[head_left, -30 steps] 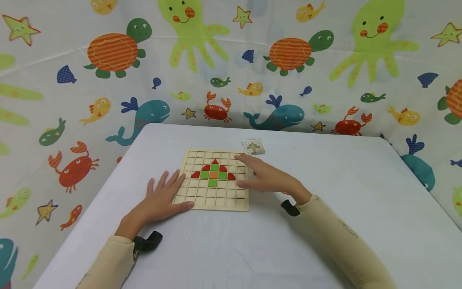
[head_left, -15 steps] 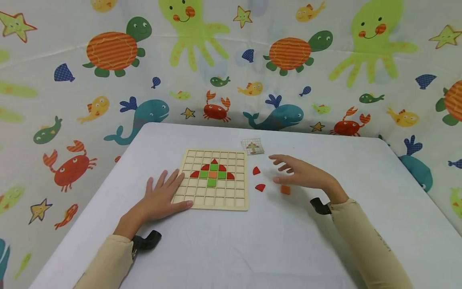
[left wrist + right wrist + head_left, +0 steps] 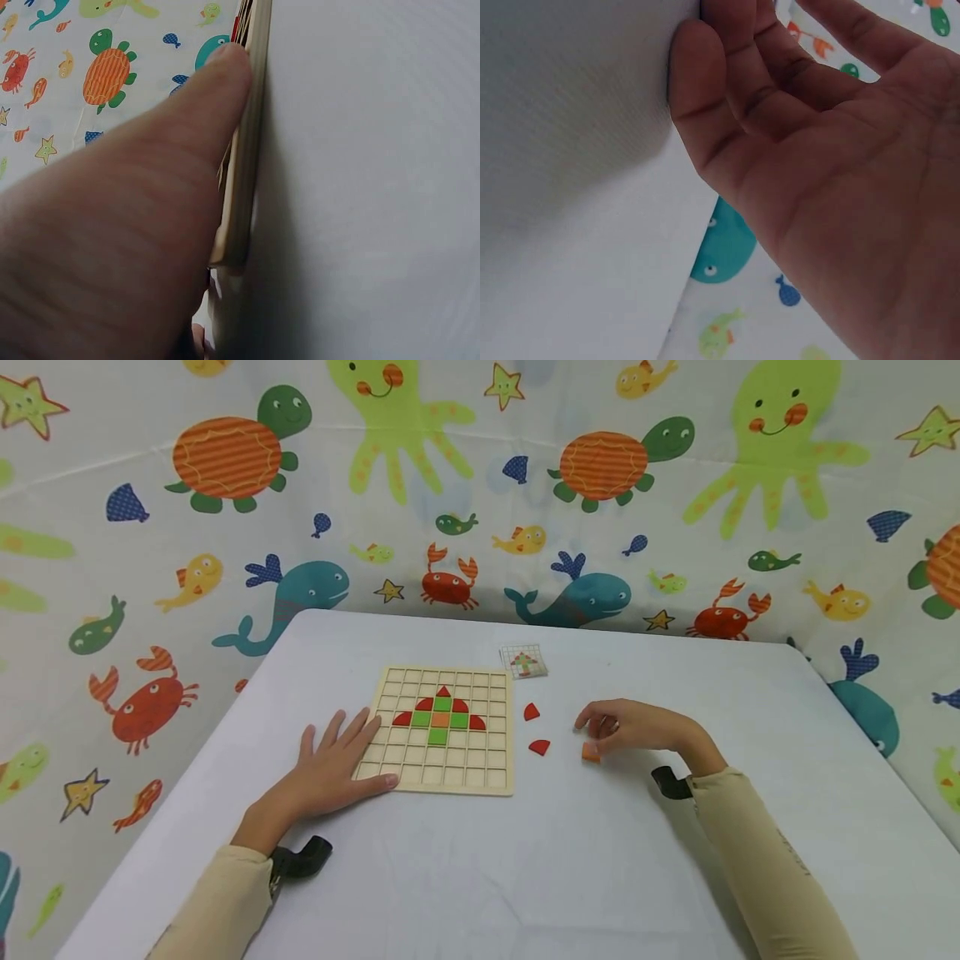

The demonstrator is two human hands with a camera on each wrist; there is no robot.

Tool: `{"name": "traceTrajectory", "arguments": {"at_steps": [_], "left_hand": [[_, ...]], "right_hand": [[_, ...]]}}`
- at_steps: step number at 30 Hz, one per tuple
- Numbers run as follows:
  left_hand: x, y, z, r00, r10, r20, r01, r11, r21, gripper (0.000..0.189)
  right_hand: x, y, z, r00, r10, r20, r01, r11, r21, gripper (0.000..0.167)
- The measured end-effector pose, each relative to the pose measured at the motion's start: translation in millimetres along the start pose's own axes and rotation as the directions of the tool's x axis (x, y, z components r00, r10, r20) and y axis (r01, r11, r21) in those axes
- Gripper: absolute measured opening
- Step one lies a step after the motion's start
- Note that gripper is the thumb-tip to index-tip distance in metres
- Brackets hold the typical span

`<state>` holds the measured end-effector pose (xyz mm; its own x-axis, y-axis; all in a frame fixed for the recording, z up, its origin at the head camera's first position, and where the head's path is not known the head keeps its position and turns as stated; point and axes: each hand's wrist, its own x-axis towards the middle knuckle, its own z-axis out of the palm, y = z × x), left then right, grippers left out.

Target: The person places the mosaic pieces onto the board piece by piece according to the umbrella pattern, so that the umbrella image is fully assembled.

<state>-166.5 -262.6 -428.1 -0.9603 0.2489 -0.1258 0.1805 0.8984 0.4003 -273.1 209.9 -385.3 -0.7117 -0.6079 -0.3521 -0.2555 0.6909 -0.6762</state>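
Observation:
My left hand [image 3: 330, 778] rests spread on the left edge of a wooden grid board [image 3: 468, 778], its thumb along the front edge. In the left wrist view the thumb [image 3: 202, 105] lies against the board's rim. The board carries a tree-like pattern of red, green and orange tiles, with an orange tile [image 3: 441, 720] at its centre. To the right, my right hand [image 3: 637, 727] is low over the table, fingers bent, a gap between index finger and thumb. Its thumb overlaps a loose orange tile [image 3: 590, 754]. In the right wrist view, the fingertips reach the table surface.
Two red quarter-circle tiles [image 3: 532, 712] lie between the board and my right hand. Behind the board's right corner is a small stack of pattern cards [image 3: 525, 662]. A sea-animal curtain [image 3: 480, 468] hangs behind the white table [image 3: 420, 877].
My right hand moved from over the board's right side to the right, then lowered with bending fingers to the loose orange tile. The red tiles came into view. My left hand stays on the board.

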Motion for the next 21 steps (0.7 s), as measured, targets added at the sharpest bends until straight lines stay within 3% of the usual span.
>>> {"name": "traceTrajectory", "arguments": {"at_steps": [7, 14, 21], "left_hand": [[1.2, 1.0, -0.9, 1.000, -0.004, 0.001, 0.004, 1.000, 0.014, 0.109], [0.3, 0.4, 0.1, 1.000, -0.006, 0.004, 0.006, 1.000, 0.014, 0.109], [1.3, -1.9, 2.2, 1.000, -0.002, 0.003, 0.002, 1.000, 0.020, 0.110]], "right_hand": [[3.9, -0.6, 6.6, 1.000, -0.004, 0.028, 0.005, 1.000, -0.009, 0.028], [8.3, -2.2, 12.2, 1.000, -0.028, 0.001, 0.028, 0.995, -0.100, 0.023], [7.9, -4.6, 13.9, 0.999, -0.039, -0.036, 0.035, 0.993, -0.110, 0.022]]}}
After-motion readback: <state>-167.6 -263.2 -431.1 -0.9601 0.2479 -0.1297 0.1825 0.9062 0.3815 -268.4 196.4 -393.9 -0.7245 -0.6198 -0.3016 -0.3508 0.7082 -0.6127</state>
